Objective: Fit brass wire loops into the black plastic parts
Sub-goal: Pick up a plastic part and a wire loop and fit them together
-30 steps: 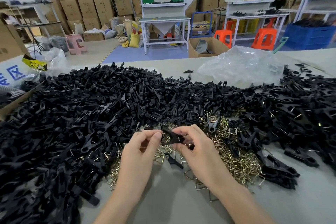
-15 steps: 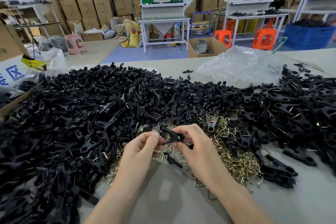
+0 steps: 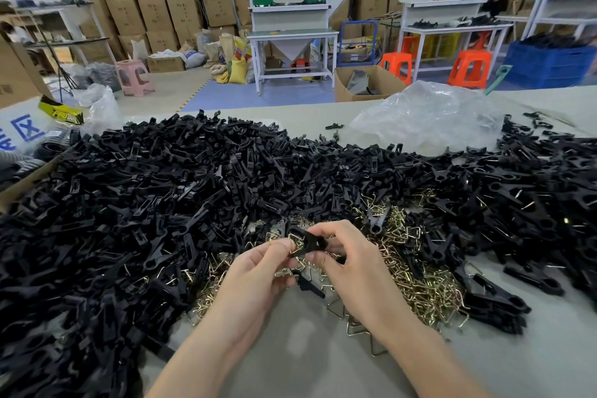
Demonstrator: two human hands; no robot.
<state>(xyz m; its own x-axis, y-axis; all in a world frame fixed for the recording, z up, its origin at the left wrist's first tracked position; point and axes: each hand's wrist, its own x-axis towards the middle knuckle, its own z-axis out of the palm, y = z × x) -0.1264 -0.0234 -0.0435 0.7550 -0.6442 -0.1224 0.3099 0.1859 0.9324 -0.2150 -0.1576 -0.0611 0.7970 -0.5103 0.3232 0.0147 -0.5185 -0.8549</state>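
Grey tabletop [image 3: 307,352], near edge: left hand [image 3: 258,271] pinches a triangular brass wire loop [image 3: 295,244], newly showing at the left end of the flat black plastic part [image 3: 311,241] gripped by the right hand [image 3: 355,268]; part lies left-right, above loose brass loops [image 3: 420,284].

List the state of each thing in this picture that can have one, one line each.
left hand, pinching the brass wire loop
right hand, gripping the black plastic part
brass wire loop, at the part's end, seating unclear
black plastic part, held above the table
clear plastic bag, crumpled, lying on the table
cardboard box, flaps open
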